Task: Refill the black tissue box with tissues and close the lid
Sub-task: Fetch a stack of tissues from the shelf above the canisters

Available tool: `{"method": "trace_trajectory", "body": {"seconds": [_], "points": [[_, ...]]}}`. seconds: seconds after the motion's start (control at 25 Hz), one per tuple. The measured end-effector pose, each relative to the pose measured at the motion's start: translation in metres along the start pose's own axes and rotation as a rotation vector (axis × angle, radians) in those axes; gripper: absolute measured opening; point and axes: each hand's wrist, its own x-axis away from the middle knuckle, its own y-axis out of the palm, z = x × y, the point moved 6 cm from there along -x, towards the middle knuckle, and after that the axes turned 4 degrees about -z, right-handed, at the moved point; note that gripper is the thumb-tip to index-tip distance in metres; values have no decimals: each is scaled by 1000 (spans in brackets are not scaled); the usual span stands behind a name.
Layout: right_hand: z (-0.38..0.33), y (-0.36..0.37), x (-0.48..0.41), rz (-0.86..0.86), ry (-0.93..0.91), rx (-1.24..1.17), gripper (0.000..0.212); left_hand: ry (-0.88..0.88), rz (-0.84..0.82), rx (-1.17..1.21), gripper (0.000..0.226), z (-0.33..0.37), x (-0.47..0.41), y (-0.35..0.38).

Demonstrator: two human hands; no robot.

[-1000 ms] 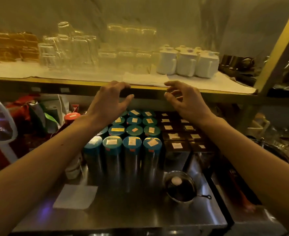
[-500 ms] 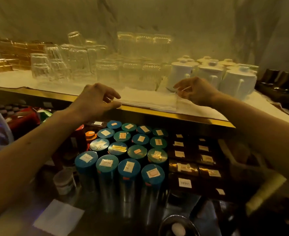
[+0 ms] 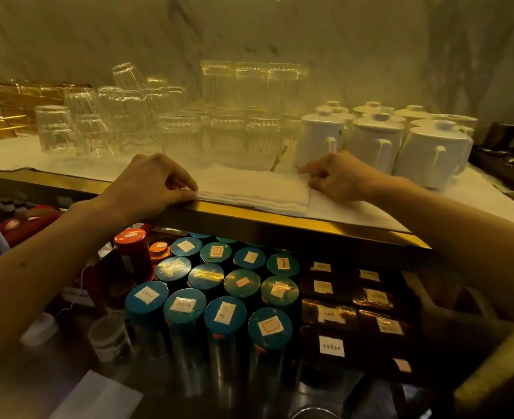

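left hand curled, right hand pinching

Labels on the canister lids are too blurred to read.

Two hands, one tissue stack, one red tin, three front white lidded mugs.

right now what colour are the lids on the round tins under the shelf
Mostly teal-blue lids with pale paper labels; one tin has a red lid. Head view.
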Motion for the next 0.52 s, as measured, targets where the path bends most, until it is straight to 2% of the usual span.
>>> {"method": "trace_trajectory", "body": {"seconds": [0.28,0.4,0.52], "points": [[2,4,3,121,-45,-62,29,55,56,-6,17,-3,-7,1],[1,3,2,79,-67,-131,28,59,76,23,16,-8,-7,2],[3,7,-1,-22,-35,-223,37,47,118,80,14,-11,-8,-3]]}}
